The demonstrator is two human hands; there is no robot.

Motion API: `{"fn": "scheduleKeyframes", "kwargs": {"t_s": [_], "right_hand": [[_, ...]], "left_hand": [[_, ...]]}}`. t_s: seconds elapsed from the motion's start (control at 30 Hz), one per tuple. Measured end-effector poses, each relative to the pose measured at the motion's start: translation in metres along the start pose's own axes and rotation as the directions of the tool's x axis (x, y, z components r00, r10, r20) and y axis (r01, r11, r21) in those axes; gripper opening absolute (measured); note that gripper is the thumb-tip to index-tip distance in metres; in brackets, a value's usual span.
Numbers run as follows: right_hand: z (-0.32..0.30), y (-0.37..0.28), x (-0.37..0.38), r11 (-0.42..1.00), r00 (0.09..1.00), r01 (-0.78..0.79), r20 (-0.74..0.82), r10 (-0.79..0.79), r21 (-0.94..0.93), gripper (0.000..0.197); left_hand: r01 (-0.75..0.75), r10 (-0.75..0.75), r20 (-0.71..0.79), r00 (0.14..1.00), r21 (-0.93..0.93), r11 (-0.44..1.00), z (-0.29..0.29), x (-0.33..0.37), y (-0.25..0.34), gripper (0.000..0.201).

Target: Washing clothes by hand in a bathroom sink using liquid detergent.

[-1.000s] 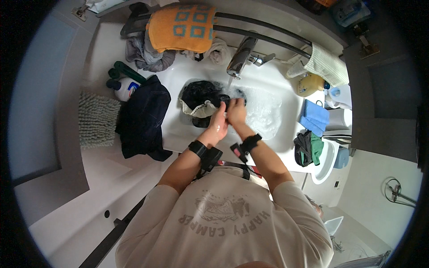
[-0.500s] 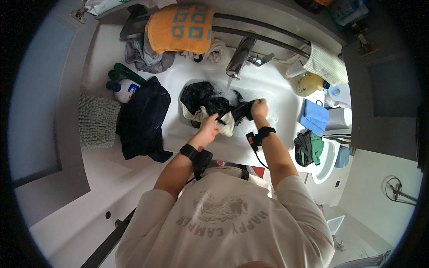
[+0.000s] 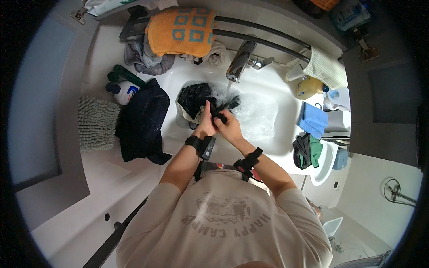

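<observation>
A wet black garment with cream parts (image 3: 195, 100) lies bunched in the left half of the white sink (image 3: 288, 129), in sudsy water. Over its near edge my two hands are close together. My left hand (image 3: 206, 123) is closed round a fold of the cloth, thumb pointing away from me. My right hand (image 3: 229, 128) pinches a dark bunch of the same garment just beside it. The cloth between the palms is partly hidden by my fingers. From the chrome faucet (image 3: 241, 60) a stream of water falls just beyond the hands.
Dark folded trousers (image 3: 143, 120) lie on the left rim, next to a white bottle (image 3: 123, 92) and a grey shaggy mat (image 3: 97, 123). An orange towel (image 3: 181, 31) hangs on the rail behind. On the right are a yellow bottle (image 3: 309, 88), blue cloths (image 3: 314, 119) and dark and green cloths (image 3: 307, 151).
My right hand has moved left and toward me, bringing its part of the black garment up against my left hand. The cloth stretched between the hands is now bunched together.
</observation>
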State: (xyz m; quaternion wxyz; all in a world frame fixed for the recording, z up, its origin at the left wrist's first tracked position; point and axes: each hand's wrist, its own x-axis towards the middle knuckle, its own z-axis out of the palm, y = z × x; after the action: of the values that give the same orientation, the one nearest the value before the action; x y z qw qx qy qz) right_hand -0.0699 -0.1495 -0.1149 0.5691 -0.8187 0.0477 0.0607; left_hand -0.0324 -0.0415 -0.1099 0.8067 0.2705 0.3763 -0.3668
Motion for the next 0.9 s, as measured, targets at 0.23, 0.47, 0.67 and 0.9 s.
{"fn": "scheduleKeyframes", "kwargs": {"t_s": [0.23,0.47,0.67,0.9], "right_hand": [[-0.019,0.025,0.046,0.96,0.932,-0.144,-0.36,0.049,-0.24,0.028],[0.012,-0.038,0.007,0.982,0.98,0.11,-0.151,-0.133,-0.152,0.02],[-0.008,0.015,0.05,0.959,0.91,-0.122,-0.414,0.006,-0.254,0.023],[0.011,-0.027,0.019,0.95,0.983,-0.068,-0.184,0.011,-0.305,0.02]], "left_hand": [[-0.291,0.382,-0.067,0.922,0.534,0.794,0.018,0.006,-0.03,0.022],[-0.28,0.254,0.144,0.956,0.205,0.938,0.012,-0.023,0.0,0.023],[-0.273,0.265,0.07,0.962,0.352,0.895,-0.027,0.046,-0.025,0.018],[-0.227,0.221,0.085,0.972,0.07,0.971,-0.009,0.01,-0.011,0.012]]}}
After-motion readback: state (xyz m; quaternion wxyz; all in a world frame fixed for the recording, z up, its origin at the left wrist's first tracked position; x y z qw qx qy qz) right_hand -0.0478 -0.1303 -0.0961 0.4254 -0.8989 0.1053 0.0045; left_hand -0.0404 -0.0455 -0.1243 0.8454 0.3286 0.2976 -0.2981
